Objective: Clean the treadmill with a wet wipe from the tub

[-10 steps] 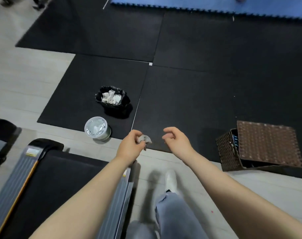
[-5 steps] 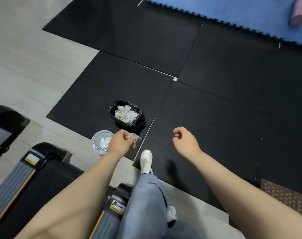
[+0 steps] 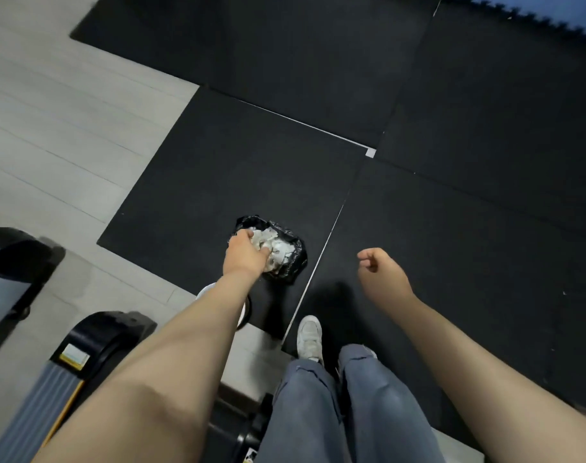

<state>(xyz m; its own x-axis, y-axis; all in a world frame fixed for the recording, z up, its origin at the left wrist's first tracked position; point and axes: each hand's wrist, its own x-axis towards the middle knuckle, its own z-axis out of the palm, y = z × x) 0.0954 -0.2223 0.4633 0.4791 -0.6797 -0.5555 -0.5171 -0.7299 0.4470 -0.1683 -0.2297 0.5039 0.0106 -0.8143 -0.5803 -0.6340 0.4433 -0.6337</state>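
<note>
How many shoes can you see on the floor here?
1. A white shoe stands at the seam of the black mat, just ahead of the jeans. The other foot is probably hidden beneath the legs.

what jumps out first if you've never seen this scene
The left hand reaching down into a small black-lined bin stuffed with crumpled white wipes, set on the black floor mat. The right hand hangs loosely curled and empty over the mat to the right. At lower left, the treadmill end sits on pale flooring.
</note>
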